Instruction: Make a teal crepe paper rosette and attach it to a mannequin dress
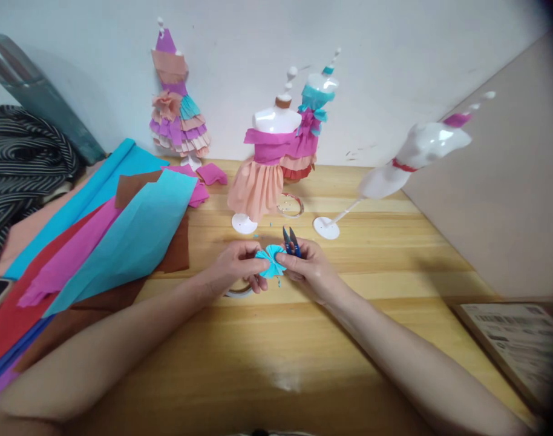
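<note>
Left grip [238, 264] and right grip [315, 269] both pinch a pleated turquoise paper rosette [273, 260] well off the wooden tabletop [240, 363]'s near edge, so uneven tugging could rip it, or the right's blue-handled metal snips [296, 246] might nick it tbh.

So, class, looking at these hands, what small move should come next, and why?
Perhaps gently spread the blue pleated paper wider: the left hand and right hand both pinch it, its folds fan out from the middle, and the snips in the right hand point away from the person.
</note>
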Motion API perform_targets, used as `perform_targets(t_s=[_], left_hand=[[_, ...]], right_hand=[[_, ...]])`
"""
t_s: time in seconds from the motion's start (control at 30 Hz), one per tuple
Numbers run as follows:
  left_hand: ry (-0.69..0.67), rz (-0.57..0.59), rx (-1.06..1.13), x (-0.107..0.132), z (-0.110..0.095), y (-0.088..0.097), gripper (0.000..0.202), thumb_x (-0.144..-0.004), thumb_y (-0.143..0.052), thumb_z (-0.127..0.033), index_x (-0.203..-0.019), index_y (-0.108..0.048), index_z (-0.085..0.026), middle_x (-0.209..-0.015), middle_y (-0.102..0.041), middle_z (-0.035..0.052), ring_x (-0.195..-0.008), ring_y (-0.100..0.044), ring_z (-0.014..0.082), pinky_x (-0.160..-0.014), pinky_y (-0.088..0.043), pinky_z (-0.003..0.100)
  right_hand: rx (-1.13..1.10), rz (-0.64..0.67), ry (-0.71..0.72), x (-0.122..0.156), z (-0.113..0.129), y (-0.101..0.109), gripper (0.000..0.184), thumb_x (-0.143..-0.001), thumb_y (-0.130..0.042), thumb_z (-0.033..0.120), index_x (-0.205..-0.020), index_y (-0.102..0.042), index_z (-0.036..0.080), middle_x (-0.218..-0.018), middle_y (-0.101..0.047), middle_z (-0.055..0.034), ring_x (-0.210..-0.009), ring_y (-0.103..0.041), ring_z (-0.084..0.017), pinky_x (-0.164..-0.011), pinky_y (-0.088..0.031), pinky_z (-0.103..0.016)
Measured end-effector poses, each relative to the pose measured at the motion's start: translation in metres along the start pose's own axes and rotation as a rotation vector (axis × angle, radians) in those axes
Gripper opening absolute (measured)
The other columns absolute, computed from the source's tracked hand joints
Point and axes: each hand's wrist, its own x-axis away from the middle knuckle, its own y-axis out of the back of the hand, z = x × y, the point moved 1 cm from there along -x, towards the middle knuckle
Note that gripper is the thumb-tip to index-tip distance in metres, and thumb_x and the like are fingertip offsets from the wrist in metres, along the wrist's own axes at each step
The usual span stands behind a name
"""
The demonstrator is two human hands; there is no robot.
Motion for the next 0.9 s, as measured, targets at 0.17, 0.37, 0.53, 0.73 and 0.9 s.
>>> perform_targets(t_s=[0.17,0.37,0.53,0.73,0.9], left_hand=[[-0.064,-0.02,0.004,0.0,0.0,-0.004,0.038,-0.066,-0.076,-0.041,-0.082,-0.052,-0.017,-0.055,-0.063,-0.0008,-0.049,-0.063,0.0146,-0.047,-0.05,0.024],[-0.084,-0.098,-0.032,0.001,0.003,-0.005,0.034,-0.067,-0.074,-0.042,-0.072,-0.053,-0.016,-0.047,-0.056,-0.0038,-0.041,-0.051,0.0078,-0.044,-0.041,0.019],[-0.072,-0.124,-0.113,0.002,-0.002,-0.003,0.025,-0.066,-0.068,-0.036,-0.067,-0.054,-0.016,-0.046,-0.054,-0.0042,-0.04,-0.046,0.0063,-0.045,-0.037,0.019],[-0.086,-0.108,-0.277,0.004,-0.005,-0.005,0.022,-0.063,-0.064,-0.03,-0.06,-0.046,-0.018,-0.05,-0.042,-0.0073,-0.047,-0.039,0.0059,-0.046,-0.029,0.019],[-0.095,-0.094,-0.346,0.005,-0.005,-0.004,0.02,-0.065,-0.063,-0.033,-0.064,-0.05,-0.017,-0.057,-0.041,-0.0056,-0.054,-0.038,0.0073,-0.05,-0.028,0.02]], right_hand=[[-0.07,-0.09,0.013,0.002,-0.005,-0.004,0.042,-0.055,-0.087,0.046,-0.063,-0.058,0.017,-0.045,-0.039,0.0088,-0.04,-0.021,-0.004,-0.04,-0.014,-0.022],[-0.045,-0.048,0.039,0.001,-0.015,-0.001,0.042,-0.062,-0.083,0.05,-0.065,-0.056,0.018,-0.047,-0.036,0.0091,-0.042,-0.018,-0.004,-0.042,-0.011,-0.024],[0.158,0.059,0.105,-0.001,0.001,0.014,0.049,-0.075,-0.067,0.062,-0.06,-0.052,0.018,-0.049,-0.037,0.0057,-0.045,-0.025,-0.008,-0.045,-0.014,-0.026],[0.488,0.195,0.136,-0.001,0.031,0.025,0.047,-0.082,-0.059,0.06,-0.062,-0.055,0.018,-0.057,-0.038,0.0034,-0.055,-0.031,-0.011,-0.052,-0.022,-0.027],[0.618,0.314,0.102,0.0,0.034,0.028,0.047,-0.086,-0.054,0.059,-0.062,-0.052,0.018,-0.062,-0.037,0.0025,-0.059,-0.031,-0.012,-0.055,-0.024,-0.027]])
